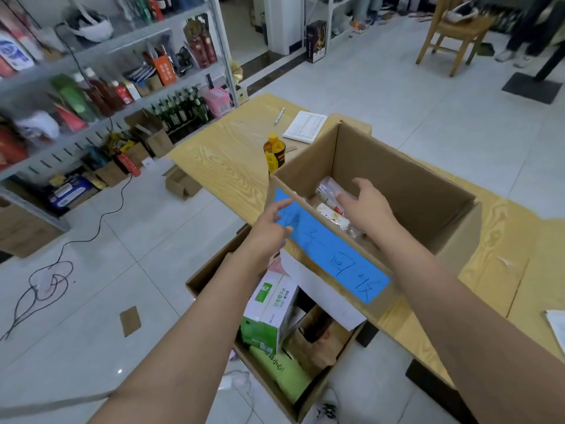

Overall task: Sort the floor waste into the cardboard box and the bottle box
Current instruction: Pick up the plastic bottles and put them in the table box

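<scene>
on pale tiles (pixel 428 96), wood-grain table (pixel 223 160)

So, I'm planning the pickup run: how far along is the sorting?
Done: clear plastic bottles lie in the blue-labelled cardboard box on the table, and a green-and-white carton sits in the brown box on the floor. In hand: nothing; the right hand hangs open over the bottles, the left hand by the blue label. Left: a flat brown cardboard scrap on that floor.
</scene>
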